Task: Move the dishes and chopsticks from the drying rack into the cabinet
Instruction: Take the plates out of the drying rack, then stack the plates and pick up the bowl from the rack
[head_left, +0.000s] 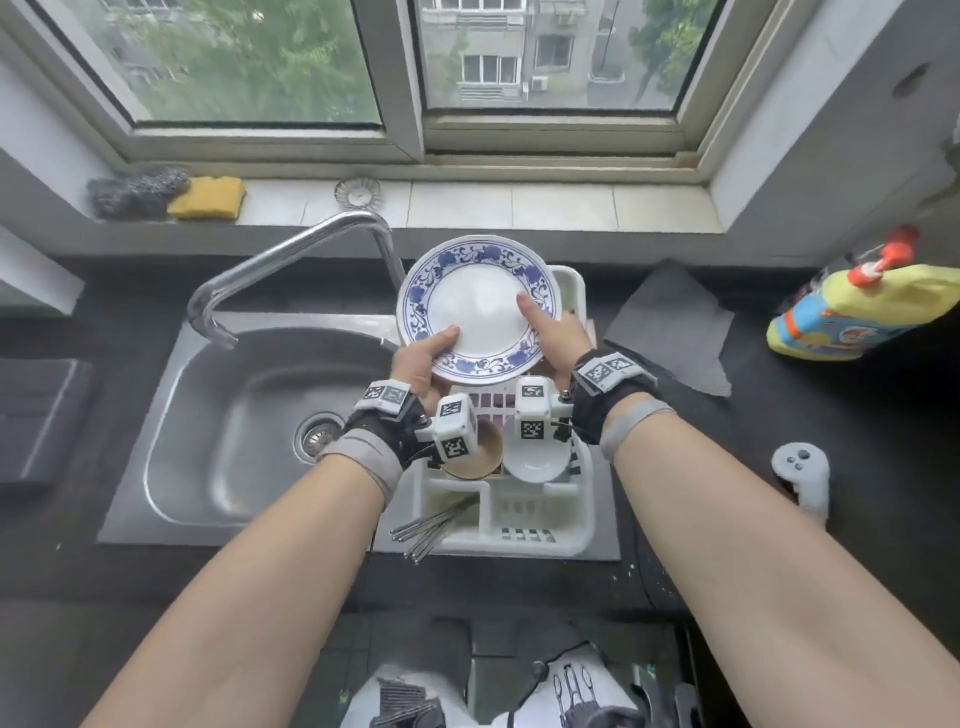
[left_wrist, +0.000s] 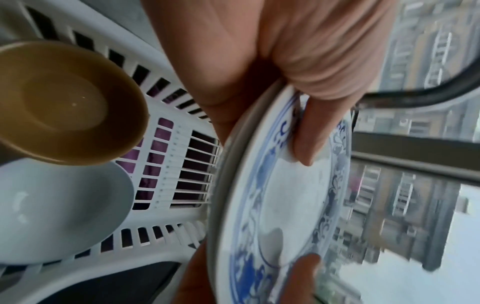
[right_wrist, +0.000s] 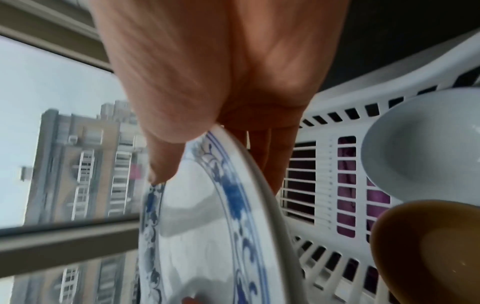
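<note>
A white plate with a blue floral rim is held tilted above the far end of the white drying rack. My left hand grips its lower left rim, thumb on the face. My right hand grips the lower right rim, thumb on the face and fingers behind. In the rack stand a brown bowl and a white bowl. Metal chopsticks lie in the rack's near left compartment.
The rack sits at the right of a steel sink with a bent tap. A grey cloth and a yellow bottle lie on the dark counter to the right, with a white controller. Sponges rest on the windowsill.
</note>
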